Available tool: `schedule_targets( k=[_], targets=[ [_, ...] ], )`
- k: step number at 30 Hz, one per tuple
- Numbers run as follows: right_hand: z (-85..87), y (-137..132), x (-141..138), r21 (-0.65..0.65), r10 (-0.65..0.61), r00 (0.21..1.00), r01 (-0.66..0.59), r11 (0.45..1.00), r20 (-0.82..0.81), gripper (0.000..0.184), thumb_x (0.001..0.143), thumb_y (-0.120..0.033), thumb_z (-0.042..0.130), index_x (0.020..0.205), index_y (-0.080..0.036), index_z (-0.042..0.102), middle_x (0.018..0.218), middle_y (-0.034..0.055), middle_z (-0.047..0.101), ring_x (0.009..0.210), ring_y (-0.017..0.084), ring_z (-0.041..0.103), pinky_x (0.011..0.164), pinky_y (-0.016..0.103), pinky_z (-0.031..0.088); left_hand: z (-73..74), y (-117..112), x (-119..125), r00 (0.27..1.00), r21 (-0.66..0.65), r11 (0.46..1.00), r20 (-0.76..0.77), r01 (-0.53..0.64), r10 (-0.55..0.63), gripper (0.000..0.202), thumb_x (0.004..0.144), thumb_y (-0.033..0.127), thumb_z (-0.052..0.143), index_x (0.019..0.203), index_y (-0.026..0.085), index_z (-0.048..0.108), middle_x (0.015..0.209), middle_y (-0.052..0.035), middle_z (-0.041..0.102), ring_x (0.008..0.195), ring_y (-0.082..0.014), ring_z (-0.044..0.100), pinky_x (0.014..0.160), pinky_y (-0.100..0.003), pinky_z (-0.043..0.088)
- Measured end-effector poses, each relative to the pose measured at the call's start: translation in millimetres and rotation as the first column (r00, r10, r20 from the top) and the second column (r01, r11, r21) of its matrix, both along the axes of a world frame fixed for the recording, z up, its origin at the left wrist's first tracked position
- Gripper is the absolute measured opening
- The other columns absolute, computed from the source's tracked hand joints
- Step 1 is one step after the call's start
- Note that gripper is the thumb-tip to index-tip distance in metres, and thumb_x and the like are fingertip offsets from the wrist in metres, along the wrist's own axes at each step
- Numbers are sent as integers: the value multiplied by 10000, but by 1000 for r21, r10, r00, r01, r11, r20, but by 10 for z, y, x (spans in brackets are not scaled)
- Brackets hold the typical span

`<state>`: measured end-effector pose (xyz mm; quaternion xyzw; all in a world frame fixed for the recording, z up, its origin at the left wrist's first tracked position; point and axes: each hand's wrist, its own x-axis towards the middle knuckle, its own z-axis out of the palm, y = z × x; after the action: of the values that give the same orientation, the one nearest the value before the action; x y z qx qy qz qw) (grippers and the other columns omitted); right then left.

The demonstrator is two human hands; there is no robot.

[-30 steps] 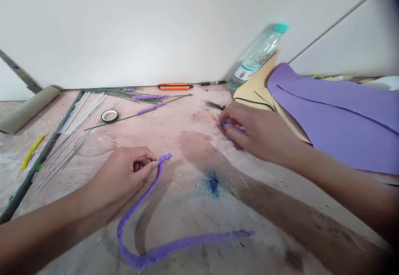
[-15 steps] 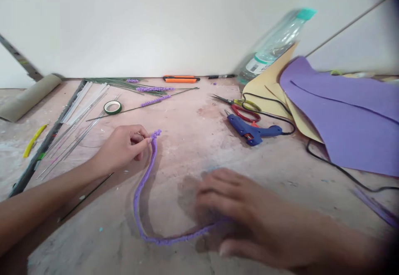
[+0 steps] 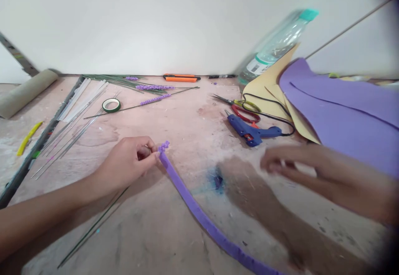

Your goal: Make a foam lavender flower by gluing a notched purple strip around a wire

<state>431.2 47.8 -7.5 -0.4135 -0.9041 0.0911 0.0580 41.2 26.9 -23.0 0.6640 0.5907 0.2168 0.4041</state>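
Observation:
My left hand (image 3: 132,156) is closed in a pinch on a thin green stem (image 3: 93,223), just below its tip. Ruffled purple foam (image 3: 163,146) is wound round that tip. From there a long purple foam strip (image 3: 199,217) runs down to the right and leaves the bottom edge of the view. My right hand (image 3: 299,167) is over the table at the right, below the blue glue gun (image 3: 254,129) and apart from it. Its fingers are blurred and loosely bent, with a gap to the thumb and nothing visible between them.
Scissors (image 3: 246,111) lie behind the glue gun, beside its black cord. Purple and yellow foam sheets (image 3: 336,100) and a leaning bottle (image 3: 274,50) are at the right. Green tape (image 3: 111,105), wires (image 3: 77,127), glue sticks (image 3: 75,100), finished purple stems (image 3: 155,99) and an orange cutter (image 3: 181,78) lie farther back.
My right hand has moved up and right, away from the purple strip, which now lies straighter. My left hand has shifted slightly right and nearer with the stem.

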Motion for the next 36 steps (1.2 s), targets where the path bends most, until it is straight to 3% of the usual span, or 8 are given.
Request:
schedule_targets(
  k=[4,8,12,17,21,28,34,36],
  targets=[
    [-2,605,-102,183,-53,998,46,982,30,132,923,-249,617,966,-172,715,1043,168,684,944,269,639,825,416,466,-14,-13,-4,995,48,998,-96,34,-29,201,878,329,575,756,195,662,507,53,583,495,-123,491,523,-241,336],
    [-81,905,-68,221,-8,998,-6,975,64,210,851,-124,622,1035,-158,716,1043,179,707,1006,302,640,875,454,474,-59,39,-37,992,52,996,-105,76,-70,189,873,323,573,764,194,658,513,51,596,501,-125,498,541,-244,350],
    [-177,912,-30,290,76,997,-81,953,29,298,850,-146,628,1145,-157,669,1135,203,707,1085,335,632,930,486,497,-87,59,-38,992,31,994,-79,103,-100,188,889,323,554,792,192,650,492,64,599,460,-112,515,539,-233,370],
    [-316,551,-290,387,205,971,-142,911,-126,371,894,-240,653,1256,-235,572,1114,136,699,1035,268,673,886,401,552,-113,33,-34,995,66,994,-55,84,-81,185,910,319,543,800,194,622,465,86,553,438,-94,503,524,-211,367],
    [-345,294,-574,238,318,886,-247,939,-336,305,937,-350,608,1231,-274,586,1095,83,693,933,229,695,759,349,565,-145,18,-39,997,121,990,-50,65,-59,195,914,332,560,790,195,619,460,98,481,436,-85,427,491,-202,326],
    [-221,389,-712,-162,111,902,-193,968,-417,186,818,-263,584,997,-263,635,850,20,662,684,203,610,583,333,475,-173,39,-43,989,159,981,-110,116,-99,169,904,282,558,787,191,640,467,97,447,465,-89,376,486,-203,290],
    [-103,492,-813,-155,18,954,-67,986,-298,15,750,-220,543,748,-229,555,631,-15,553,553,159,499,488,279,359,-154,41,-42,984,139,982,-140,126,-107,192,914,313,546,802,192,644,468,97,419,469,-94,361,494,-208,279],
    [-24,495,-880,-98,42,968,-68,993,-246,102,791,-264,566,701,-228,535,598,-13,540,524,152,471,475,281,335,-141,44,-38,982,140,981,-155,131,-109,192,908,315,547,804,191,650,472,94,428,473,-96,366,497,-208,283]
  ],
)
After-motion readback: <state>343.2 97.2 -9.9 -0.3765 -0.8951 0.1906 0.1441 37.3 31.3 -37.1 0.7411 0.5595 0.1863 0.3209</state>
